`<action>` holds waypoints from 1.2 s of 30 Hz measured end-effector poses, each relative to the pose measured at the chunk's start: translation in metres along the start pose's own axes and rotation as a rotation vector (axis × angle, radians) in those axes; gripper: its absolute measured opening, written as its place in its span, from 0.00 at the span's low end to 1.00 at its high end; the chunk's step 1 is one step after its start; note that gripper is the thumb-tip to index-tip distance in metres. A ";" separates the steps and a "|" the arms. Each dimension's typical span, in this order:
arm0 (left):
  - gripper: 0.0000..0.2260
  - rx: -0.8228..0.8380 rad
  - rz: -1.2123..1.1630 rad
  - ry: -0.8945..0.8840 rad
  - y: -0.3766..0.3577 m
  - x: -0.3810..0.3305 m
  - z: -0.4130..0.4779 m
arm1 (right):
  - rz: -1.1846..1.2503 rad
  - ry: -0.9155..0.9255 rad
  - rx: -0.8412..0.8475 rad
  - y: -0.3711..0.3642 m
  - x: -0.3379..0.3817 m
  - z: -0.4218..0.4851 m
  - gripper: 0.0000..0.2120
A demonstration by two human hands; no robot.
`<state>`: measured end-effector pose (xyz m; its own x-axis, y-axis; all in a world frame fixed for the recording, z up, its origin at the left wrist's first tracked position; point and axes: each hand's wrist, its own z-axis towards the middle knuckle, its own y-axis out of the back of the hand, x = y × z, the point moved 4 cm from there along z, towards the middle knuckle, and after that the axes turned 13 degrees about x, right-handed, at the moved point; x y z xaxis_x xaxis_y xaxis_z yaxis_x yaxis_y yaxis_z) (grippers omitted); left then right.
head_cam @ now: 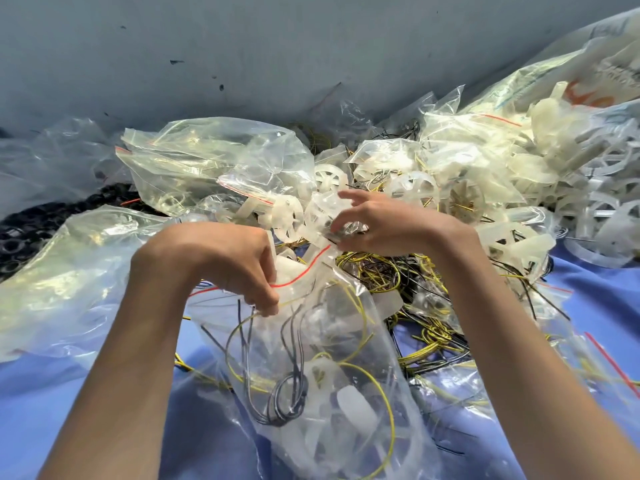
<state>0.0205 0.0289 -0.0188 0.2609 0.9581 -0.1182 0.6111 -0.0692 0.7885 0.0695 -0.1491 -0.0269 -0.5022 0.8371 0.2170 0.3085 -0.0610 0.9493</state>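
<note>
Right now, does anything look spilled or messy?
Yes. Yellow and black wires and white plastic wheels lie loose in a tangled heap on the blue cloth, outside the clear bag that the left hand pinches.

2 slender bare forearms [138, 358], uncovered along their visible length, end in the left grip [221, 258] and right grip [388, 225], both bare hands with slim fingers.

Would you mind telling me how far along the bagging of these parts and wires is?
Done: several filled zip bags lie at the back. In hand: the left hand pinches the open bag, already holding wires and white parts, while the right hand works at its mouth. Left: loose wheels and wire bundles lie unbagged.
</note>
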 end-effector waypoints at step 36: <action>0.31 -0.614 -0.927 -0.477 0.034 -0.012 -0.016 | 1.518 0.849 -0.118 0.098 0.052 0.003 0.10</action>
<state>0.0258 0.0196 0.0188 0.2406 0.3662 -0.8989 0.2895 0.8569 0.4265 0.0759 -0.1105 0.0766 -0.1068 -0.4877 0.8665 0.8307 -0.5227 -0.1918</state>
